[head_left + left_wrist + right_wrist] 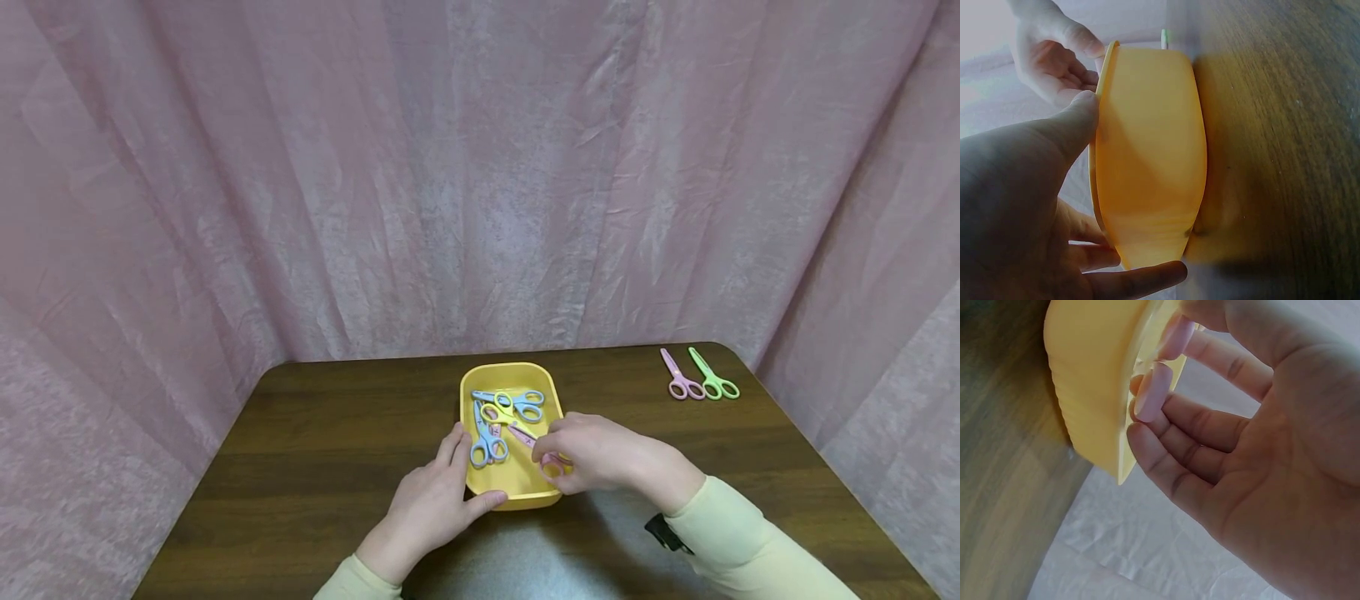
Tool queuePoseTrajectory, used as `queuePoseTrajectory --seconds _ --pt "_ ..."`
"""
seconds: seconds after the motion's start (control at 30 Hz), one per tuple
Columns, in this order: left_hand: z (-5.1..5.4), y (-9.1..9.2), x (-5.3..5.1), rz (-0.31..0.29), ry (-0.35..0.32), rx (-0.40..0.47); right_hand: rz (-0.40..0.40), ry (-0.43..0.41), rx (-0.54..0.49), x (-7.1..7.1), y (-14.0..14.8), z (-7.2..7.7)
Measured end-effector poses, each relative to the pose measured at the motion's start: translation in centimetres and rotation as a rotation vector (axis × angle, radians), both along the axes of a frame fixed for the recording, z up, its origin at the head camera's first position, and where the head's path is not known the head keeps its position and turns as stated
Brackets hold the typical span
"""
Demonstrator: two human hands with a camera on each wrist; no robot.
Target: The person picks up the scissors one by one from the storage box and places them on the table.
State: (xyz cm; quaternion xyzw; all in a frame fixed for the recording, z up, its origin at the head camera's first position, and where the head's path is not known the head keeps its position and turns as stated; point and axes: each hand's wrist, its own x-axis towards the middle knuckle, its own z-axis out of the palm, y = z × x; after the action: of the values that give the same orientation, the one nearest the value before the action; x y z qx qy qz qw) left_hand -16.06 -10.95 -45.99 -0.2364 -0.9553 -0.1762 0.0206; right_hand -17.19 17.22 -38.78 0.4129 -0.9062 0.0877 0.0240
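A yellow plastic tray [510, 367] stands on the table with several children's scissors inside. Against its left wall and near rim rests my left hand [429, 502], fingers fairly straight along the side, thumb at the front edge. Over the right rim, my right hand [596, 454] pinches pink scissors [1155, 394] by the handle; their blade [523, 436] points up and left inside the tray. Yellow scissors [498, 412] lie across blue scissors [525, 401] and a second blue pair [482, 432]. Another pink pair [496, 431] is partly hidden beneath them.
At the table's far right, purple-pink scissors [678, 377] and green scissors [708, 373] lie side by side, handles toward me. The dark wooden table [322, 442] ends at a pink curtain [480, 183] behind it.
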Motion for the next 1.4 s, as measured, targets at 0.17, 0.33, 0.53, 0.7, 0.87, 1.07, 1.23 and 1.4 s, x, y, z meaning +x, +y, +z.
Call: queuePoseTrajectory --seconds 0.17,0.33,0.53,0.7,0.87,1.07,1.23,1.4 --pt "0.0 0.0 0.0 -0.002 0.009 0.003 -0.004 0.036 -0.027 0.4 0.4 -0.2" --pt "0.1 0.0 0.1 -0.007 0.02 0.012 -0.014 0.055 -0.051 0.7 0.8 -0.4" --pt "0.1 -0.1 0.0 -0.01 0.018 0.014 -0.027 0.078 -0.083 1.0 1.3 -0.7" --pt "0.1 -0.1 0.0 -0.009 0.006 0.012 -0.038 0.111 -0.101 1.2 1.8 -0.9" --pt "0.0 -0.1 0.0 -0.005 0.006 0.013 -0.037 0.171 -0.133 1.4 2.3 -1.2" --pt "-0.1 0.0 0.0 -0.005 0.007 0.012 -0.04 0.231 -0.175 1.5 3.0 -1.7" --pt "-0.1 -0.1 0.0 -0.005 0.018 0.013 -0.058 0.252 -0.192 1.6 3.5 -2.0" --pt "0.0 -0.1 0.1 -0.005 0.018 0.012 -0.109 0.255 -0.186 2.0 3.8 -1.8"
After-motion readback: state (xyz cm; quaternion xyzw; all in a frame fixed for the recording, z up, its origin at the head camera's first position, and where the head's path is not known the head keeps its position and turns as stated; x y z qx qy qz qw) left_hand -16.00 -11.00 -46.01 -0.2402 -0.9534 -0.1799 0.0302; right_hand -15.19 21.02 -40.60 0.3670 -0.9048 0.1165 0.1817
